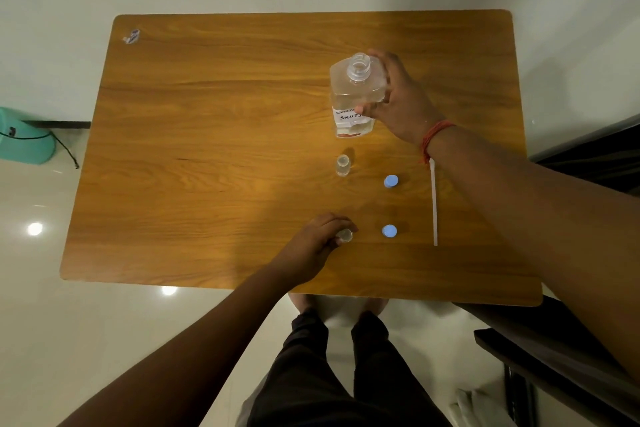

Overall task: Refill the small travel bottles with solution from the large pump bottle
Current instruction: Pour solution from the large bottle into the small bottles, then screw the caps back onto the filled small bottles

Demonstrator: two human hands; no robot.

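A brown wooden surface [214, 135] with round corners stands on a pale, shiny floor [86, 322]. Bright spots of light shine on the floor at the left. A green thing [24, 137] with a black cord sits on the floor by the left edge. Dark furniture [540, 350] stands at the right side. A small sticker [132, 36] is on the far left corner of the surface.

The right hand [398, 97] holds the big clear bottle [353, 94]. Its fingers are wrapped around the bottle's side. The bottle has no top on it, and its mouth is open. It has a white label with writing. I cannot tell if it is lifted or standing. A red string [434, 135] is tied on the right wrist.

The left hand [315, 243] is near the front edge. Its fingers curl around a small open bottle [344, 235] that stands on the surface.

Another small open bottle [343, 165] stands alone, between the big bottle and the left hand. Two blue caps [390, 181] [389, 231] lie to the right of the small bottles. A long white tube [433, 204] lies just right of the caps, partly under the right arm.
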